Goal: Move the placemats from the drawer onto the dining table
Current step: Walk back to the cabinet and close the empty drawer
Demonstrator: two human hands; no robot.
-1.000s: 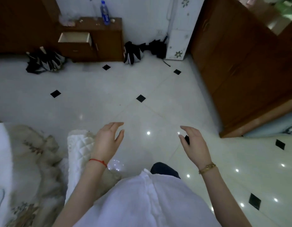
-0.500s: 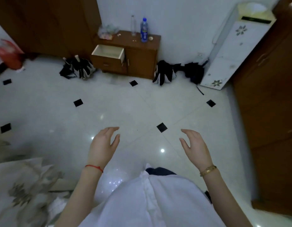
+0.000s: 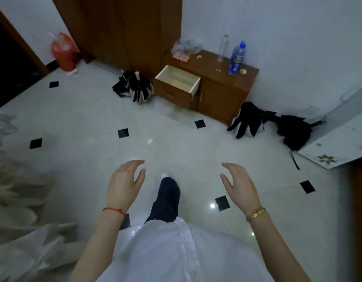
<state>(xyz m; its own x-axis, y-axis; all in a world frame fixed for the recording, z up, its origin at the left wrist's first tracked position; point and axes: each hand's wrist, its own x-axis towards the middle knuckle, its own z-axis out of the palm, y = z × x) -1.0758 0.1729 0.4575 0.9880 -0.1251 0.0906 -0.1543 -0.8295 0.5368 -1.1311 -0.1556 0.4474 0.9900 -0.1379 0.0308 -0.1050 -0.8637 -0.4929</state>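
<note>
A low brown cabinet (image 3: 222, 98) stands against the far white wall. Its top-left drawer (image 3: 177, 80) is pulled out and shows a pale bare inside; no placemat is visible in it. My left hand (image 3: 125, 184) and my right hand (image 3: 238, 185) hover in front of me over the tiled floor, well short of the drawer. Both hold nothing, with fingers apart and curled. My dark-trousered leg (image 3: 168, 198) steps forward between them. No dining table is in view.
Folded black umbrellas lie on the floor left (image 3: 135, 88) and right (image 3: 249, 123) of the cabinet. A blue-labelled bottle (image 3: 236, 60) and a clear bottle (image 3: 221, 47) stand on top. A red bag (image 3: 62, 51) sits by the wardrobe. White floral fabric (image 3: 17, 200) fills the left edge.
The view has swung left and moved closer to the cabinet, so the drawer looks larger and nearer. My leg has stepped forward. Both hands stay empty and apart.
</note>
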